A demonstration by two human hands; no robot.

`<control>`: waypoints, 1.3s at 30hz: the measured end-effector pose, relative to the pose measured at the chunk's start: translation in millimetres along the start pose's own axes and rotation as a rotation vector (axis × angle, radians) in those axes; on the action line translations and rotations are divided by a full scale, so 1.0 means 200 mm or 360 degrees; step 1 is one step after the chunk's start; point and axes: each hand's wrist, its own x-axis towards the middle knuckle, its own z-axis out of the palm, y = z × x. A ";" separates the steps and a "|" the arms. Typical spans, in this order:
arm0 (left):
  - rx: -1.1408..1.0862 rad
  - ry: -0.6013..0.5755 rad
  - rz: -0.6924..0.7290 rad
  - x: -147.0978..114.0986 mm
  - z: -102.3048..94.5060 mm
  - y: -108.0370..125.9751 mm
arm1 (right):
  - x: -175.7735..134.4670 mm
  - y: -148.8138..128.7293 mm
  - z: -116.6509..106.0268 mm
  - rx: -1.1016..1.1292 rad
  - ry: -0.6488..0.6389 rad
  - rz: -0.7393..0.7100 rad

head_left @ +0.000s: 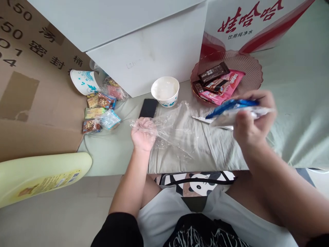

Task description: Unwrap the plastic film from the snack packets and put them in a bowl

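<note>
My left hand (144, 134) is closed on a clear plastic bag (177, 132), which spreads to the right over the cloth. Raised at the right, my right hand (253, 120) grips a blue and white snack packet (231, 111), slightly blurred. Below that packet a thin white and metal item (203, 119) lies on the cloth, partly hidden. Just beyond my left hand is a dark phone (148, 108). A white paper bowl (165, 91) stands behind the bag. The pink ribbed plate (253, 70) holds dark-wrapped bars (214, 73) and a pink packet (231, 87).
Several small wrapped snacks (96, 113) lie at the left beside a tipped paper bowl (86, 82). A brown carton (38, 92), a white box (149, 51) and a red-and-white carton (241, 24) stand behind. A pale green plastic object (46, 175) juts in at lower left.
</note>
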 end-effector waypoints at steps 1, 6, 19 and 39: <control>0.0039 -0.0015 0.0001 -0.01 0.00 -0.01 | 0.05 0.00 -0.02 -0.0192 0.0099 -0.0154; -0.0060 0.0013 -0.0140 -0.04 0.02 -0.02 | 0.18 0.04 -0.11 -0.1045 -0.0090 -0.0005; 0.0024 -0.0024 -0.0608 -0.11 0.02 -0.04 | -0.33 0.11 0.17 -0.0427 -0.1005 0.0213; 0.0637 -0.0188 -0.0126 -0.06 -0.04 -0.02 | -0.17 0.08 0.09 0.0278 -0.0360 0.0921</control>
